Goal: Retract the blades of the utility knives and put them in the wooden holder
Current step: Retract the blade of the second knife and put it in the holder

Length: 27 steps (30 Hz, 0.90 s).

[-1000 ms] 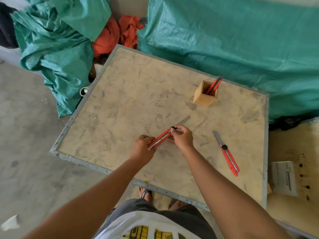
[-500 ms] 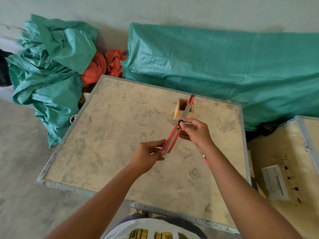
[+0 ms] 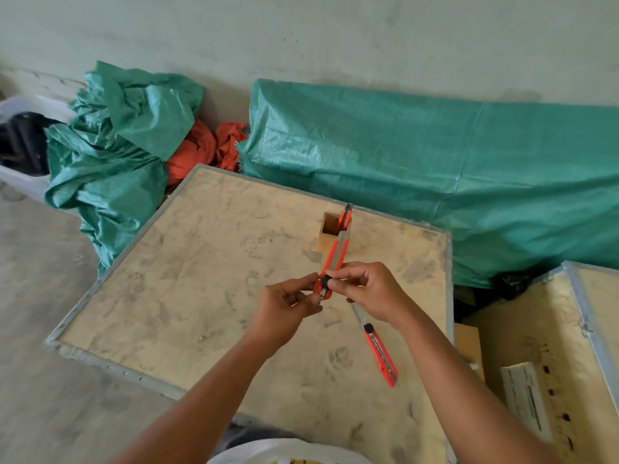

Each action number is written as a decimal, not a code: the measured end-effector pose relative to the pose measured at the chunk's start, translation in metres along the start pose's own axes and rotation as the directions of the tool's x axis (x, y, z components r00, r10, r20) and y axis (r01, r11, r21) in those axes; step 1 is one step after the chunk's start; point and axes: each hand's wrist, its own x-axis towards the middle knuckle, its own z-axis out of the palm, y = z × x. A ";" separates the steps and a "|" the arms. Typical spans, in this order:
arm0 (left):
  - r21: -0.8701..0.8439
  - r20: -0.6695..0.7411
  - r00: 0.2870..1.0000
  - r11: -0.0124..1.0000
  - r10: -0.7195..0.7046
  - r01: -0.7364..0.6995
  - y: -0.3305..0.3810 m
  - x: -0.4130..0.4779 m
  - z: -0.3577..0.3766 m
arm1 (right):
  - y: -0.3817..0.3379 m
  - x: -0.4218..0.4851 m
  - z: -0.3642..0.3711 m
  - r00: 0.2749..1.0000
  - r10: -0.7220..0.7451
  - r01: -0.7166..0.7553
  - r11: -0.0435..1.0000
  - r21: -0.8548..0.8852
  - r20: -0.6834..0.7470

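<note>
Green tarpaulin [image 3: 435, 155]: draped over bulk along the far wall; a second crumpled heap to the left. No part in the task.

Table [image 3: 174, 296]: pale board top with metal edging, stained; carries all task items.

Wooden holder [image 3: 324, 242]: square open box, upright near the far edge; one red knife [image 3: 345, 217] already standing in it, leaning on the right wall.

Left hand [image 3: 284, 313]: fingers pinched on the butt end of the held knife, steadying it.

Right hand [image 3: 371, 293]: fingertips closed on the black slider at the lower end of the same knife.

Held utility knife [image 3: 336, 259]: red body, raised above the table, tip pointing toward the holder. Half a second ago slider sat high on the body with grey blade projecting; now slider drawn down near the butt and no blade visible beyond the nose. Judged retracted, or very nearly; next due: drop into the holder.

Second utility knife [image 3: 380, 351]: flat on the table, just right of the wrists, blade extended, position unchanged over the last second. Retraction and stowing outstanding.
</note>
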 end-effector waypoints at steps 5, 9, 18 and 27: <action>-0.034 0.026 1.000 0.999 0.009 -0.008 -0.006 -0.007 0.023 | 0.005 -0.009 -0.015 0.997 -0.076 0.078 0.991 -0.106 0.029; -0.030 0.060 0.998 0.999 0.032 -0.030 -0.007 -0.005 0.030 | 0.007 -0.015 -0.016 0.994 -0.088 0.079 0.988 -0.135 -0.059; 0.001 0.092 0.995 0.999 0.050 -0.051 -0.001 0.006 0.023 | 0.004 -0.015 -0.010 0.994 -0.081 0.072 0.992 -0.108 -0.075; 0.034 0.123 0.990 0.997 0.063 -0.068 0.003 0.024 0.019 | 0.004 -0.004 -0.010 0.982 -0.104 0.090 0.991 -0.095 -0.155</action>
